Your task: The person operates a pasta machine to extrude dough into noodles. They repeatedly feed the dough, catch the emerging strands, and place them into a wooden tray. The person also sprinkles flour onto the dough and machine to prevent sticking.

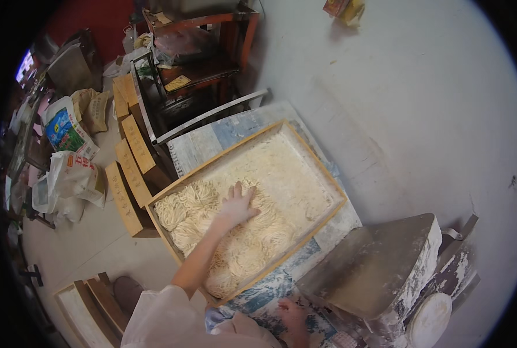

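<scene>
A shallow wooden tray [315,156] dusted with flour lies on a table with a patterned cover. Bundles of fresh noodles [241,252] fill its near and left parts. My left hand [236,206] rests with spread fingers on the noodles near the tray's middle; whether it grips any strands cannot be told. Close to the body, my right hand [291,309] is by the floury table cover [267,287], outside the tray, its fingers bent and partly blurred; nothing is plainly visible in it.
At the right stands a flour-covered metal machine [371,265] with a round white part [430,319]. Wooden boxes [130,195] stand left of the table, with printed sacks [78,174] beyond. A dark wooden shelf [202,71] is behind the tray, beside a pale wall [393,100].
</scene>
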`<state>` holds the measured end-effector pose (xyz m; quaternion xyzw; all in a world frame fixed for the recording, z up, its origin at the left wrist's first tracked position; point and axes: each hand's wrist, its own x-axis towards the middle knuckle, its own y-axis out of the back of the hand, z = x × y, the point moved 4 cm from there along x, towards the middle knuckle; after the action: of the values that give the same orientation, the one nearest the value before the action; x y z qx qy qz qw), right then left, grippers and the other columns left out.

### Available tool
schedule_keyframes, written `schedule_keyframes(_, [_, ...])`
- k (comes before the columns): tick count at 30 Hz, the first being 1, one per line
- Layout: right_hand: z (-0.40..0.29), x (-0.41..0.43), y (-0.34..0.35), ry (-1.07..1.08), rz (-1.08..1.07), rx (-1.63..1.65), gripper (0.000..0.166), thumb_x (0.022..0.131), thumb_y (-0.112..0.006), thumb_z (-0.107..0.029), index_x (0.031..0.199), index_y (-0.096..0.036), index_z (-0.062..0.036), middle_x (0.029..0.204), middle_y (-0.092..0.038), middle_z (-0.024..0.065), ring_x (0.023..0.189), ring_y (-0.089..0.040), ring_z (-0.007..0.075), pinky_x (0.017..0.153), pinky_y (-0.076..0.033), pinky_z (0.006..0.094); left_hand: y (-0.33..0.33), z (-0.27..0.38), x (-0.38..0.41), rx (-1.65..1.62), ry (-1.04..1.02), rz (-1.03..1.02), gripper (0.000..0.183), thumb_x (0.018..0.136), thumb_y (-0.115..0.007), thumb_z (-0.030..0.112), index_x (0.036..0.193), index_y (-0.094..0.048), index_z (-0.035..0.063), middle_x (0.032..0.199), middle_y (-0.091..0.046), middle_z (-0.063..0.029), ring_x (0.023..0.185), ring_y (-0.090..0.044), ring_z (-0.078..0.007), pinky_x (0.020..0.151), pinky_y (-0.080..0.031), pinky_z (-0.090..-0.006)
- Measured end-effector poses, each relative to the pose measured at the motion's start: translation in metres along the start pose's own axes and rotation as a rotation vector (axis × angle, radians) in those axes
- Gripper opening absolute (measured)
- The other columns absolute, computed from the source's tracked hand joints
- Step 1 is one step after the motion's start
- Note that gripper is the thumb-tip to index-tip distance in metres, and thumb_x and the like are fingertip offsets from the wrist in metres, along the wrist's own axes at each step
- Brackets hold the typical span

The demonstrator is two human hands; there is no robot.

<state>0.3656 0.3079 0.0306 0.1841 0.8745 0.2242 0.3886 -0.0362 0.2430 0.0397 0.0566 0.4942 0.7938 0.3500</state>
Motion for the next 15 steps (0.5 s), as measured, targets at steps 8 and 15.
schedule_keyframes(8, [0.035,-0.021,-0.021,-0.201,-0.298,0.134,0.039,0.081,-0.064,-0.022,0.114,-0.059,-0.0026,0.099,-0.066,0.0130,0.090,-0.063,0.0210,0.078,-0.049,0.0329,0.000,-0.017,0.017,-0.027,0.002,0.039,0.057,0.082,-0.056,0.050,0.133,-0.050,0.0257,0.143,-0.033,-0.0213,0.126,-0.042,-0.0381,0.099,-0.041,-0.0420])
schedule_keyframes(15, [0.052,-0.038,0.010,-0.138,-0.108,-0.010,0.038,0.078,-0.065,-0.021,0.112,-0.059,-0.0060,0.101,-0.065,0.0138,0.093,-0.063,0.0217,0.080,-0.048,0.0321,0.003,-0.040,0.017,-0.333,-0.025,-0.020,0.053,0.083,-0.054,0.046,0.128,-0.054,0.0187,0.140,-0.040,-0.0185,0.126,-0.043,-0.0338,0.100,-0.040,-0.0415])
